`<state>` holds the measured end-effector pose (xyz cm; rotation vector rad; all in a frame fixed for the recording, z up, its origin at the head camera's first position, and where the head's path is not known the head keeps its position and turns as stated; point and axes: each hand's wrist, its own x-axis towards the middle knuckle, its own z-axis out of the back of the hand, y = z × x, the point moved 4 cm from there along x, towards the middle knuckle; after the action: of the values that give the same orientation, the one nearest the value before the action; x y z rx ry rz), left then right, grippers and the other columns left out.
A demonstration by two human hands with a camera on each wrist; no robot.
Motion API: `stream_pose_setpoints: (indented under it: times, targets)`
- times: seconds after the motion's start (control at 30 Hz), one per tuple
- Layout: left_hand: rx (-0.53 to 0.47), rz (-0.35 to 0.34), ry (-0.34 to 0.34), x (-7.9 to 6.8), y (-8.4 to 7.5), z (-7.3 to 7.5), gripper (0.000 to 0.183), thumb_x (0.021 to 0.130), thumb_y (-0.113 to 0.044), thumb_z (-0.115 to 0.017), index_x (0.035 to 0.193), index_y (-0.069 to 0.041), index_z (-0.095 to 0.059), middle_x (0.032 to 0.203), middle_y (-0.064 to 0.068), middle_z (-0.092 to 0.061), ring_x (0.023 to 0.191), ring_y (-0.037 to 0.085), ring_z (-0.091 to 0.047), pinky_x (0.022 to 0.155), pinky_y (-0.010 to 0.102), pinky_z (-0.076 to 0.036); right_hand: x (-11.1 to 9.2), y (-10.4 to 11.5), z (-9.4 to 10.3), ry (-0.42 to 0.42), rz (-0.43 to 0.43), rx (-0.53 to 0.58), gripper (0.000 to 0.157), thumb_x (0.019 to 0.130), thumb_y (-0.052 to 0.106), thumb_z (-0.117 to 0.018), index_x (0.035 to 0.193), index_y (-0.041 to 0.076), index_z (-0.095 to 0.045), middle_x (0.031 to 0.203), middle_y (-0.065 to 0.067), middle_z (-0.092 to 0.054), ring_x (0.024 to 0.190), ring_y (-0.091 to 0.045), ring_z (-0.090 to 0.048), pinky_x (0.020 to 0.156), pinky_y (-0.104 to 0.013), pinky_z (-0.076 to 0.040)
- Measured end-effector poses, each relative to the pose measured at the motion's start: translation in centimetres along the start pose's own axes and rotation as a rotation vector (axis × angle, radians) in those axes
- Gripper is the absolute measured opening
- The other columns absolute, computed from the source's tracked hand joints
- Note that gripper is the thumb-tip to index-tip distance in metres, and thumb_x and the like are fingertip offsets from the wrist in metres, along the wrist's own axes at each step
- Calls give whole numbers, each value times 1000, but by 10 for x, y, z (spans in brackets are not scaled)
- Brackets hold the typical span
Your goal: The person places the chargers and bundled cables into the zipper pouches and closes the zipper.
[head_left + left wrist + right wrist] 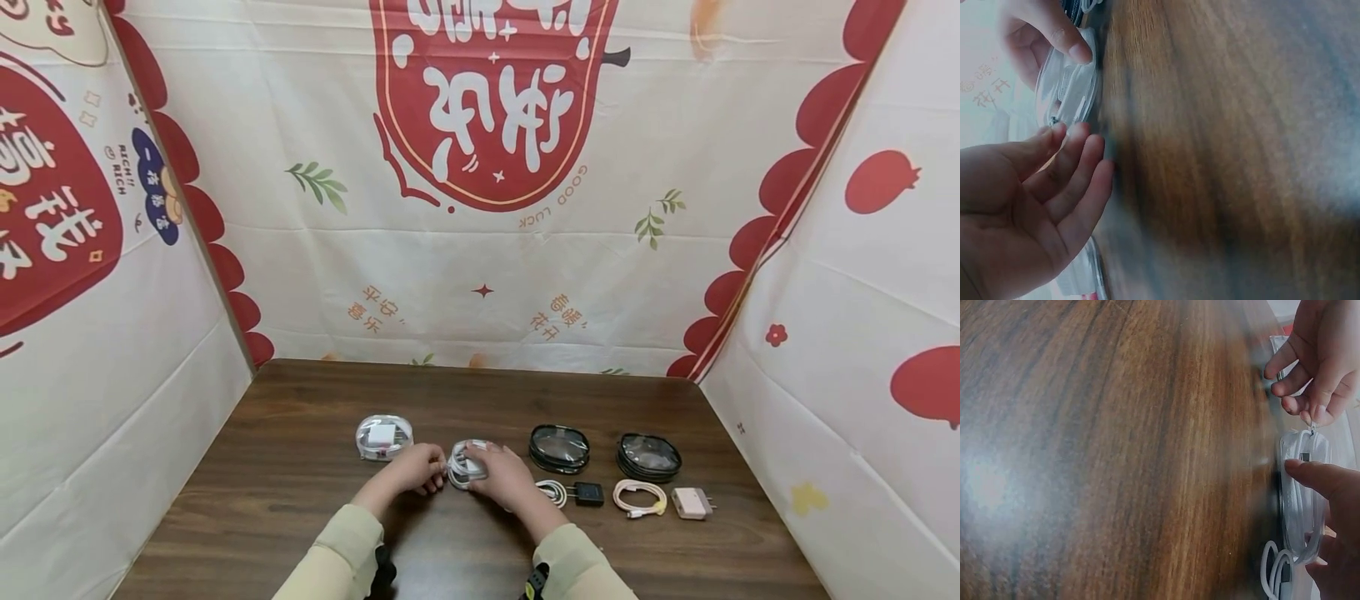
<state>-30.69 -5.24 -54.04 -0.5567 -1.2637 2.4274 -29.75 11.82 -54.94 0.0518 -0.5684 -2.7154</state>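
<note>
A small clear zip pouch (459, 468) with a coiled white cable (1297, 494) inside is between my two hands on the table. My right hand (512, 482) grips the pouch from its right side, thumb pressed against its clear face in the right wrist view. At the pouch's left end, my left hand (417, 468) pinches the small zipper pull (1313, 428) between thumb and index finger, its other fingers loosely bent. Left of that hand lies a second clear pouch (384, 438) with a white charger (382, 434) in it.
Two black-edged clear pouches (558, 448) lie right of my hands. In front of them are a white cable (552, 492), a black charger plug (588, 494), a pale pink cable (640, 498) and a pale charger plug (692, 503). Printed cloth encloses the brown table (225, 508).
</note>
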Motion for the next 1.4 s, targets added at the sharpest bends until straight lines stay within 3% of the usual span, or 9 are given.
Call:
stream_pose_setpoints:
  times: [0.13, 0.3, 0.63, 0.77, 1.07, 1.4]
  targets:
    - [-55, 23, 9, -1, 1, -3, 19, 98, 1, -46, 82, 3, -58, 69, 9, -63, 58, 17, -60, 51, 34, -54, -1, -2, -2, -9, 16, -11, 56, 79, 27, -78, 131, 17, -62, 136, -11, -57, 127, -39, -48, 105, -51, -36]
    - [-16, 44, -76, 5, 5, 2, 19, 98, -3, -49, 84, 2, -60, 67, 8, -62, 56, 15, -57, 49, 30, -51, -3, -3, -2, -7, 73, -53, 56, 84, 32, -75, 134, 14, -59, 142, -4, -53, 131, -35, -44, 108, -50, -33]
    - [-17, 139, -182, 12, 8, 10, 15, 99, -5, -49, 87, -1, -57, 68, 11, -61, 57, 21, -58, 48, 31, -52, -9, 7, 8, -20, 150, -101, 45, 89, 36, -69, 127, 12, -65, 135, -6, -58, 129, -31, -46, 107, -49, -34]
    - [11, 146, -204, 18, 10, 9, 15, 100, -6, -50, 87, -4, -58, 69, 10, -60, 59, 21, -58, 49, 32, -53, -5, 11, 9, -16, 169, -121, 49, 89, 37, -69, 130, 12, -63, 135, -7, -57, 130, -29, -46, 106, -46, -37]
    - [100, 113, -196, 22, 8, 10, 13, 98, -6, -54, 86, -6, -59, 69, 8, -59, 59, 19, -57, 49, 31, -51, -3, 14, 0, 106, 126, -119, 65, 89, 44, -66, 142, 9, -50, 148, -10, -44, 138, -30, -35, 113, -49, -26]
    - [147, 26, -160, 12, 6, 14, 16, 96, -6, -58, 80, -6, -60, 65, 6, -57, 54, 15, -53, 45, 28, -48, -4, 14, -3, 126, 81, -85, 69, 88, 44, -67, 145, 9, -46, 149, -7, -43, 140, -31, -32, 114, -50, -22]
